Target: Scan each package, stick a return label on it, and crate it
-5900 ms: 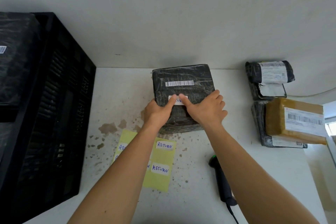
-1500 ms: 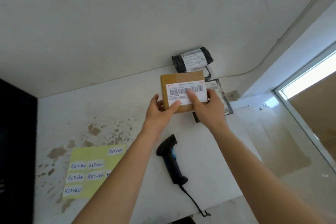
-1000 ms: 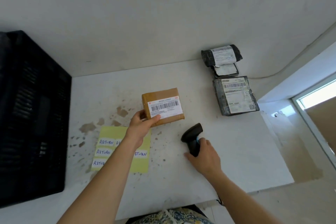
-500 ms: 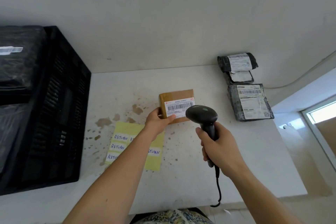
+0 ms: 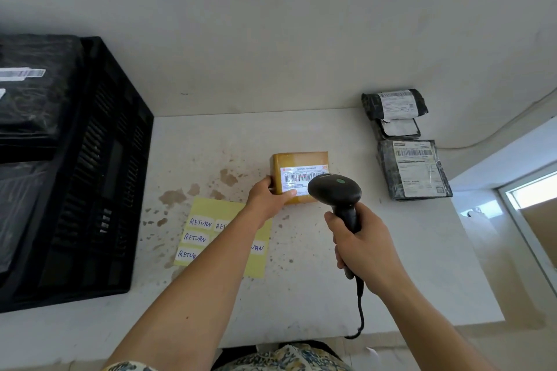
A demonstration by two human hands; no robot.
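Frame ctr: L hand (image 5: 269, 201) gripping box (image 5: 297, 160) at its left edge on surface (image 5: 407, 265); R hand (image 5: 363, 247) clutching scanner (image 5: 335, 191), head over box label (image 5: 297, 179).

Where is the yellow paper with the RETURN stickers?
The yellow sticker sheet lies flat on the white table, between the black crate and the table's middle, partly under the left arm, just nearer than the brown box.

Small parcel-returns packing station, prob. back room or home setup. Evidence, all placed rel. to white table (image 5: 301, 295): stained top against plain wall; black crate (image 5: 99, 175) on left end w/ wrapped pkgs inside; labelled parcels (image 5: 414, 169) stacked at right rear; yellow sheet of handwritten RETURN stickers (image 5: 211, 229) mid-table; corded barcode scanner (image 5: 337, 193) held above it.
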